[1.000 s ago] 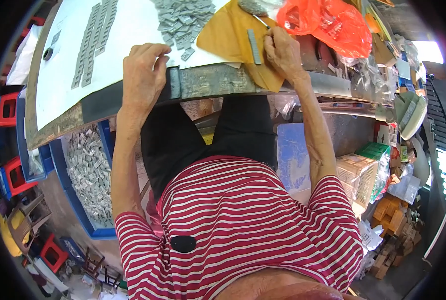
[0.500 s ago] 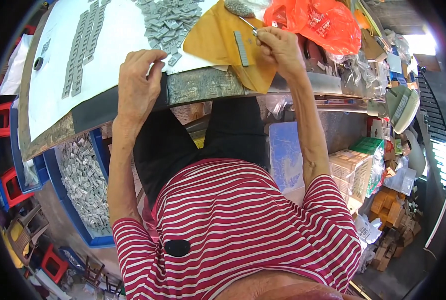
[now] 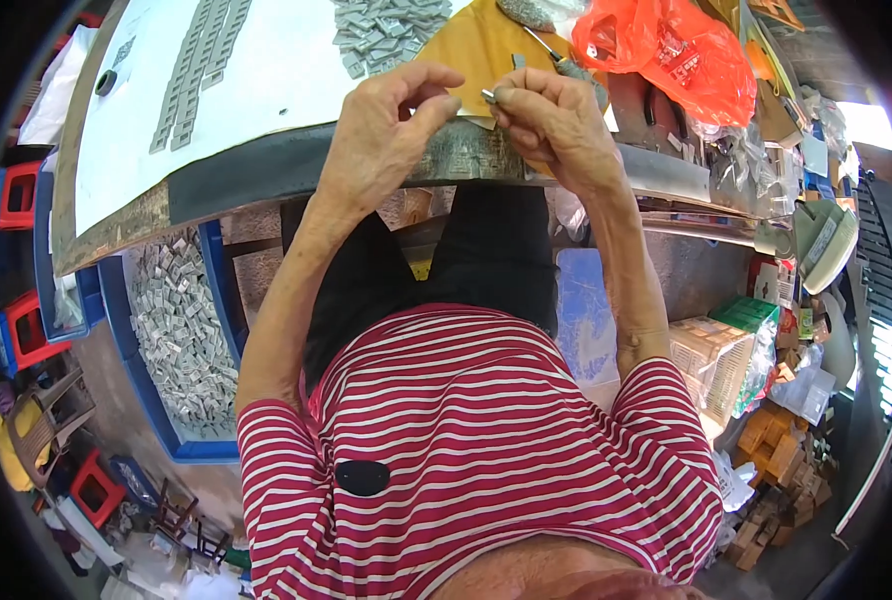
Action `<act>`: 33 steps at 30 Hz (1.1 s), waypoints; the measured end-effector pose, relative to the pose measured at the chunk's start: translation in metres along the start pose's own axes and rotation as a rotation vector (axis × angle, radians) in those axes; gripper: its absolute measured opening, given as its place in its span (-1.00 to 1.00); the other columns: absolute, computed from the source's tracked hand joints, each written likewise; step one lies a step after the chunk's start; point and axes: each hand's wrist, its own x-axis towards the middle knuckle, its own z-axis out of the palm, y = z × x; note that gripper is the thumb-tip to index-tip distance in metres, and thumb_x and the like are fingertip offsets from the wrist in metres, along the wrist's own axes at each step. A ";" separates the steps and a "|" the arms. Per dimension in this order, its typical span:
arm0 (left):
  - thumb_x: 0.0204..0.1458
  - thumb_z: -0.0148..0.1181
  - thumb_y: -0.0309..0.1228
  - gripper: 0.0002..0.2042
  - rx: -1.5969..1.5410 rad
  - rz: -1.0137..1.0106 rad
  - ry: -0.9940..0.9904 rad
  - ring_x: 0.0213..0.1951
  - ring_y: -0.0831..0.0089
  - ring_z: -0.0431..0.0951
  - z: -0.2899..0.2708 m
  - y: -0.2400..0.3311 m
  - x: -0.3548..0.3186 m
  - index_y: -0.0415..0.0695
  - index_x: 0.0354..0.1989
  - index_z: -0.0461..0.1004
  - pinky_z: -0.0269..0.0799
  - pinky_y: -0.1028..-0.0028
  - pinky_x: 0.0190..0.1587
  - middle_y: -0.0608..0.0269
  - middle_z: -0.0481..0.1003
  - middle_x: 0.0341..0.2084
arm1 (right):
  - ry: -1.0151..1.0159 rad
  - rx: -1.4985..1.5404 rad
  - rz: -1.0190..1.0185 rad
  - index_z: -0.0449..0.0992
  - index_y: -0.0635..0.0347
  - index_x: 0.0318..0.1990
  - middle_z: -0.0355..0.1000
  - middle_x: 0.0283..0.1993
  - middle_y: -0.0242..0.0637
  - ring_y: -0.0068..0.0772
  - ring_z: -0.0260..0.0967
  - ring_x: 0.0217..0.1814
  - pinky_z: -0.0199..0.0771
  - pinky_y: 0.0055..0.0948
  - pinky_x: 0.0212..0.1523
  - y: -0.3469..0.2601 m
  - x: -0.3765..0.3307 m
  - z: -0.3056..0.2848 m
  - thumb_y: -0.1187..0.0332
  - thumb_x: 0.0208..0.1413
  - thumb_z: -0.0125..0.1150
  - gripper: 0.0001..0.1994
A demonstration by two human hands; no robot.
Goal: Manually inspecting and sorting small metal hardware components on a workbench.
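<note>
My right hand (image 3: 558, 125) pinches a small silver metal piece (image 3: 489, 97) between thumb and fingertips, above the table's near edge. Facing it from the left is my left hand (image 3: 381, 135), thumb and forefinger apart with nothing visible between them. A yellow-brown cloth (image 3: 466, 40) lies beyond the hands. On it rests a grey strip (image 3: 518, 62), mostly covered by my right hand. A screwdriver (image 3: 571, 70) with a thin shaft lies just past my right fingers. Left of the cloth is a pile of small grey metal pieces (image 3: 386, 35).
Rows of grey pieces (image 3: 201, 75) line the white sheet (image 3: 276, 70). A red plastic bag (image 3: 666, 55) sits at the back right. Below the table on the left, a blue bin (image 3: 181, 450) holds many metal pieces. Crates (image 3: 711, 350) stand at lower right.
My left hand has moved right, close to my right hand. The right hand has drawn nearer to the table edge, away from the screwdriver. The whole view has shifted slightly.
</note>
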 end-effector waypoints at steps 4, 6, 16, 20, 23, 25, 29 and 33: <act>-0.04 0.07 -0.44 -0.83 -0.056 -0.011 -0.052 -0.46 0.56 0.45 0.003 0.005 -0.002 -0.28 -0.32 0.46 0.36 0.59 -0.36 0.22 0.49 -0.54 | 0.013 -0.080 -0.015 0.40 0.25 -0.45 0.22 -0.66 -0.51 -0.80 0.02 -0.71 -0.08 -0.76 -0.75 0.000 -0.003 0.008 0.32 0.04 0.06 -0.83; -0.05 0.08 -0.44 -0.84 -0.051 -0.021 -0.070 -0.49 0.57 0.44 0.003 0.004 -0.002 -0.29 -0.36 0.45 0.36 0.58 -0.39 0.24 0.48 -0.57 | -0.006 -0.094 -0.007 0.41 0.25 -0.43 0.23 -0.65 -0.50 -0.80 0.03 -0.70 -0.08 -0.76 -0.74 0.003 -0.002 0.007 0.32 0.05 0.06 -0.83; 0.00 0.07 -0.41 -0.88 -0.226 -0.204 0.042 -0.53 0.73 0.32 0.017 -0.003 -0.012 -0.22 -0.42 0.41 0.20 0.73 -0.47 0.43 0.38 -0.60 | 0.059 0.111 0.007 0.40 0.29 -0.41 0.24 -0.61 -0.48 -0.79 0.06 -0.67 -0.04 -0.77 -0.73 0.012 -0.007 0.014 0.37 0.02 0.11 -0.85; 0.01 0.05 -0.44 -0.88 -0.352 -0.245 0.147 -0.53 0.74 0.33 0.033 -0.002 -0.024 -0.25 -0.44 0.40 0.21 0.73 -0.47 0.40 0.39 -0.61 | 0.141 0.246 -0.079 0.37 0.31 -0.37 0.26 -0.59 -0.45 -0.77 0.07 -0.67 -0.01 -0.78 -0.73 0.037 -0.012 0.025 0.42 -0.02 0.16 -0.86; 0.00 0.05 -0.45 -0.88 -0.268 -0.228 0.132 -0.52 0.73 0.34 0.034 -0.002 -0.027 -0.26 -0.45 0.39 0.23 0.71 -0.46 0.39 0.39 -0.61 | 0.167 0.421 -0.094 0.37 0.32 -0.37 0.27 -0.57 -0.42 -0.76 0.07 -0.67 -0.01 -0.78 -0.73 0.044 -0.013 0.027 0.43 0.00 0.14 -0.86; -0.01 0.05 -0.47 -0.89 -0.161 -0.204 0.096 -0.52 0.72 0.34 0.029 -0.003 -0.025 -0.27 -0.45 0.38 0.25 0.69 -0.45 0.40 0.38 -0.61 | 0.180 0.444 -0.065 0.36 0.33 -0.37 0.27 -0.56 -0.40 -0.74 0.06 -0.68 0.02 -0.77 -0.73 0.045 -0.015 0.025 0.45 0.01 0.11 -0.88; -0.13 0.06 -0.50 -0.91 0.379 0.117 0.181 -0.53 0.25 0.41 0.007 -0.008 -0.019 -0.27 -0.47 0.40 0.30 0.39 -0.43 0.14 0.43 -0.59 | 0.187 0.327 -0.128 0.36 0.33 -0.39 0.31 -0.55 -0.36 -0.72 0.12 -0.67 0.08 -0.76 -0.71 0.046 -0.014 0.021 0.47 0.01 0.08 -0.90; -0.18 0.10 -0.47 -0.87 0.786 0.170 0.273 -0.34 0.24 0.34 -0.007 -0.026 -0.008 -0.18 -0.41 0.42 0.20 0.30 -0.28 0.15 0.38 -0.47 | 0.198 0.215 -0.104 0.36 0.33 -0.40 0.36 -0.54 -0.31 -0.69 0.21 -0.64 0.15 -0.75 -0.68 0.049 -0.015 0.018 0.49 0.01 0.06 -0.92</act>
